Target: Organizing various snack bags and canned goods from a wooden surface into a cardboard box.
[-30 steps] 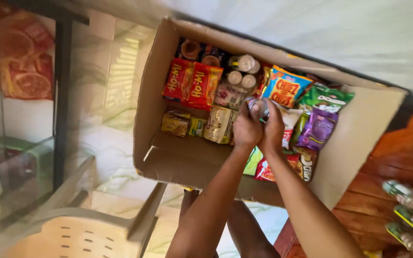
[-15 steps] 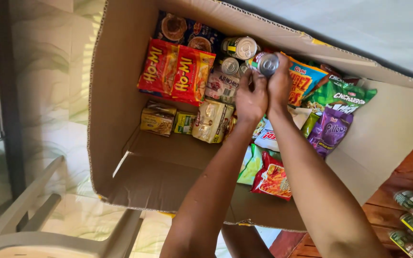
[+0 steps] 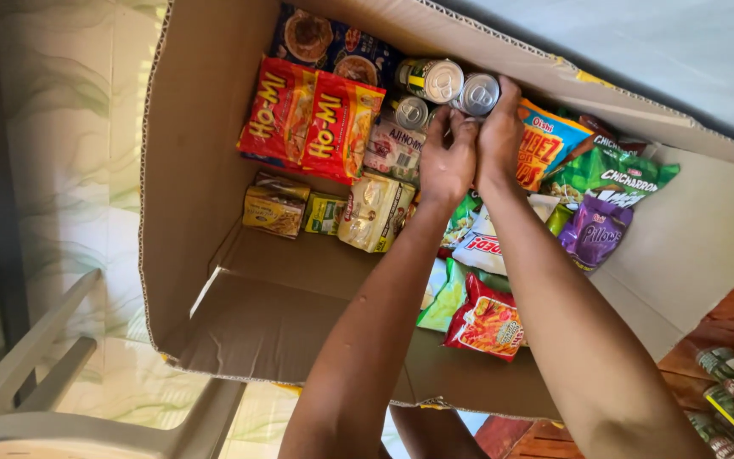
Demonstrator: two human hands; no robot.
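Both hands, left hand (image 3: 445, 161) and right hand (image 3: 499, 136), clasp a silver-topped tin can (image 3: 478, 93) at the brown cardboard box's (image 3: 197, 170) far side; stacked loosely, it might roll onto the neighbouring cans (image 3: 431, 80).

Brown cardboard box (image 3: 214, 212), red-and-yellow noodle packets (image 3: 312, 123), silver tin (image 3: 477, 93), purple snack bag (image 3: 595, 234), green snack bag (image 3: 609, 174)

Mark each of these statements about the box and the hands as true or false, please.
1. Both hands, left hand and right hand, are at a silver-topped can. True.
2. The cardboard box holds only cans. False: it also holds snack bags and packets.
3. Two red noodle packets lie left of the hands. True.
4. The purple snack bag is in the left hand. False: it lies untouched, to the right.
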